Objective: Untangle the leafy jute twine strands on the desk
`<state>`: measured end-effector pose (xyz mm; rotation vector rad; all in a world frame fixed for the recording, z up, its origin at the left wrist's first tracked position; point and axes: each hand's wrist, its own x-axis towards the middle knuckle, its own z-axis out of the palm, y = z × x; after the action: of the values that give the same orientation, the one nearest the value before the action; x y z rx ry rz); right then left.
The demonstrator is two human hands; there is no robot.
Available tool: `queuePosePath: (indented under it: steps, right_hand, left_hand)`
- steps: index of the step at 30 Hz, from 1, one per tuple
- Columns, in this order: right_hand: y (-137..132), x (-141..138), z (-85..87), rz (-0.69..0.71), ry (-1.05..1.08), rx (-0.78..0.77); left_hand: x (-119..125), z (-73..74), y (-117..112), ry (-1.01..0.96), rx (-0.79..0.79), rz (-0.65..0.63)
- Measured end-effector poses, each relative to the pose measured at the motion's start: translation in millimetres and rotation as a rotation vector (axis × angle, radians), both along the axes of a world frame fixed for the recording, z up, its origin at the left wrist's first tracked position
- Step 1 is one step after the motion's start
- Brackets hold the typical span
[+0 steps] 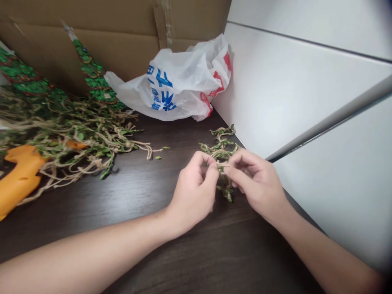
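A dark wooden table runs back to a cardboard wall, with a white panel closing off the far side.

Far to the left of the fingers lies an orange plastic tool, partly under a heap of twine vines set with small green leaves. Behind the heap, two green glittery cones lean against the cardboard. Beyond the fingers and a little left, a crumpled plastic bag, white with blue and red print, sits against the cardboard.

The left hand has its fingers pinched narrow on a leafy twine sprig. The sprig lies between the two hands, near the white panel; its leafy end spreads onto the table just beyond the fingertips and a short end hangs below them.

The right hand meets the left, its fingers also closed tight on the sprig. Right of them, a grey rod slants up across the panel.
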<state>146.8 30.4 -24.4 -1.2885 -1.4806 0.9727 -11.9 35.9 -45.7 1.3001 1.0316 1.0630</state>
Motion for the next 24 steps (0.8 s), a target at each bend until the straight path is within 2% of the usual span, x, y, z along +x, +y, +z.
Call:
queuePosePath:
  steps: [3, 6, 9, 11, 13, 16, 18, 19, 21, 24]
  right_hand:
    - [-1, -2, -1.5, -0.066, 0.227, -0.076]
    - [-2, -6, -3.7, -0.024, 0.528, -0.283]
    - [-2, -9, -5.4, 0.017, 0.684, -0.395]
    - [-1, -8, -6.0, 0.041, 0.634, -0.389]
    - [0, -5, -5.6, 0.055, 0.413, -0.306]
    - [0, 0, -3.5, 0.028, -0.053, -0.030]
    - [-1, 3, -2.1, 0.001, -0.199, 0.107]
    - [-1, 3, -1.7, -0.010, -0.190, 0.130]
    - [-2, 3, -1.4, -0.024, -0.027, 0.103]
    - [-2, -1, -1.4, -0.004, 0.370, -0.087]
  left_hand:
    - [1, 0.6, 1, -0.021, -0.016, 0.004]
    - [2, 0.9, 1, -0.077, -0.076, 0.017]
    - [2, 0.5, 2, -0.114, -0.118, 0.033]
    - [2, 0.0, 2, -0.095, -0.102, 0.043]
    - [1, -0.4, 2, -0.036, -0.049, 0.055]
    - [0, -1.1, 2, 0.055, 0.034, 0.070]
    - [0, -1.6, 2, 0.076, 0.059, 0.072]
    - [0, -1.8, 2, 0.073, 0.062, 0.073]
    - [0, -2.0, 2, 0.057, 0.050, 0.080]
    - [1, -1.9, 3, 0.022, 0.003, 0.108]
